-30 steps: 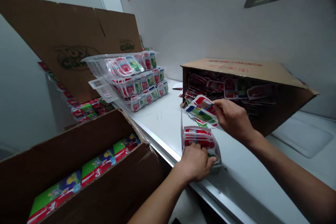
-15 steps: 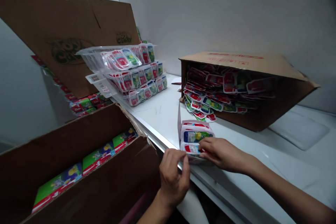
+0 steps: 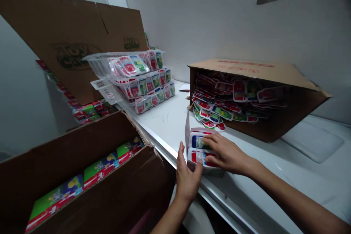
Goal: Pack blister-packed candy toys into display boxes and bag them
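A small open carton (image 3: 187,128) stands at the table's front edge, its flap raised on the left. Inside it lie candy packets (image 3: 196,142) with red, blue and green printing. My right hand (image 3: 226,153) reaches over the carton from the right, fingers spread across the packets and touching them. At the carton's near left side is my left hand (image 3: 188,179), thumb and fingers apart, with the fingertips beside the carton wall. Whether the left fingers touch the wall I cannot tell.
A large cardboard box (image 3: 255,67) lies on its side, full of loose packets. Clear plastic trays (image 3: 153,98) of packets are stacked at the back left. An open brown box (image 3: 123,175) at the left holds printed cartons (image 3: 100,168). White table (image 3: 161,117) beneath.
My left hand has opened from curled fingers and lies a little further right. My right hand has spread its fingers over the packets. The view has tilted slightly.
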`<act>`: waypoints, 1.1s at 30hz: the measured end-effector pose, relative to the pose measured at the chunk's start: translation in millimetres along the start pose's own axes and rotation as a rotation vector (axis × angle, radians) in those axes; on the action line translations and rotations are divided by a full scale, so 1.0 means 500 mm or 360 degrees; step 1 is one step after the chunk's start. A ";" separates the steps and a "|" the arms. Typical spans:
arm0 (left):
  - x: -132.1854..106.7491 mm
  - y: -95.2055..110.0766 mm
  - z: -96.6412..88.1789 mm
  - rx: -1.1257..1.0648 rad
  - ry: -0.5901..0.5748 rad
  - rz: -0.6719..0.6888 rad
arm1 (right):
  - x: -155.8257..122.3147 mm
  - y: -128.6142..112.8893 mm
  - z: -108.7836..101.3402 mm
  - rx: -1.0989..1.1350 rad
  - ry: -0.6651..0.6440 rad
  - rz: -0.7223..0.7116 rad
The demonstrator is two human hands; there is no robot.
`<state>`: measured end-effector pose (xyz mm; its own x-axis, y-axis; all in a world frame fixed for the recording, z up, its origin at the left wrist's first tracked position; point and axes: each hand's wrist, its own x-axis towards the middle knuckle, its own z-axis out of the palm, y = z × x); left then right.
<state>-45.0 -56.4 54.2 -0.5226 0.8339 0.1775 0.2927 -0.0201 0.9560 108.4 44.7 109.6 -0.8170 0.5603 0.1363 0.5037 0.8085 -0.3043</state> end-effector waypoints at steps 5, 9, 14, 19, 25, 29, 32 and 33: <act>-0.005 -0.023 0.008 -0.0175 -0.0230 -0.0044 | 0.030 0.040 0.042 -0.0018 -0.0157 0.0004; -0.012 -0.029 0.013 -0.0176 -0.0257 -0.0059 | 0.036 0.050 0.046 0.0014 -0.0306 -0.0018; -0.069 -0.019 0.013 -0.0130 -0.0191 -0.0052 | 0.017 0.047 0.022 0.0162 -0.0434 -0.0068; -0.096 -0.036 -0.020 -0.0230 -0.0195 -0.0007 | -0.019 0.056 0.001 0.0288 -0.0524 -0.0171; 0.030 -0.032 0.004 -0.0502 -0.0175 -0.0228 | -0.037 0.030 -0.010 0.0422 -0.0223 -0.0136; -0.036 -0.022 0.030 -0.0445 -0.0292 -0.0303 | -0.059 -0.003 -0.004 0.0405 -0.0133 -0.0186; -0.100 -0.023 0.020 -0.0481 -0.0236 -0.0367 | -0.093 -0.005 -0.021 0.0447 -0.0224 -0.0220; -0.105 -0.022 0.014 -0.0483 -0.0243 -0.0393 | -0.105 -0.001 -0.031 0.0461 -0.0215 -0.0202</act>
<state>-15.5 -96.0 32.7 -0.4161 0.9057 -0.0803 -0.0873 0.0481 0.9950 155.5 17.7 117.4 -0.9076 0.4138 0.0703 0.3106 0.7749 -0.5505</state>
